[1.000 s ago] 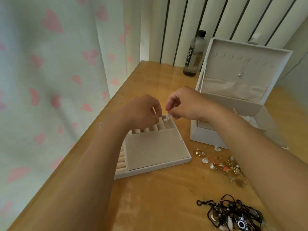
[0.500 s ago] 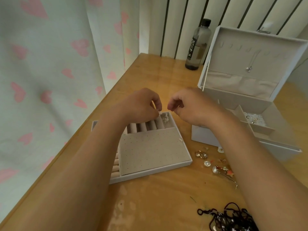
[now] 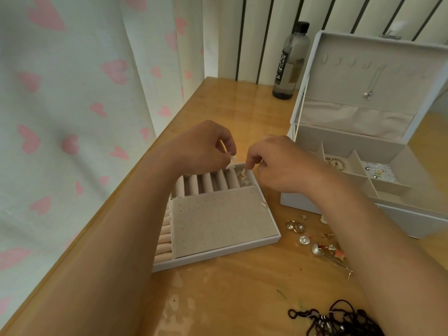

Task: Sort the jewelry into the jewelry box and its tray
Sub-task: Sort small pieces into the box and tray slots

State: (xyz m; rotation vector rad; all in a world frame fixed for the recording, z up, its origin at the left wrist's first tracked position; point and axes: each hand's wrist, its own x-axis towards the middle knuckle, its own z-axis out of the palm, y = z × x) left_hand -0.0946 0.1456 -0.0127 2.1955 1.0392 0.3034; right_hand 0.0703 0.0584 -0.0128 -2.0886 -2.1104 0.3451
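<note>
White and tiny, an earring piece (image 3: 230,163) is pinched by the left hand (image 3: 201,149) above the far edge of the grey velvet-lined tray (image 3: 218,254), while the right hand (image 3: 283,163) pinches a gold-and-white earring (image 3: 243,176) in the tray's far right corner. Held by fingertips only, either could slip and vanish between the tray's beige padded rolls (image 3: 206,184).

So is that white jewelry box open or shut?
Open. The jewelry box has its lid raised at the back, a necklace hanging on its inner face, and the divided compartments below lie exposed.
</note>
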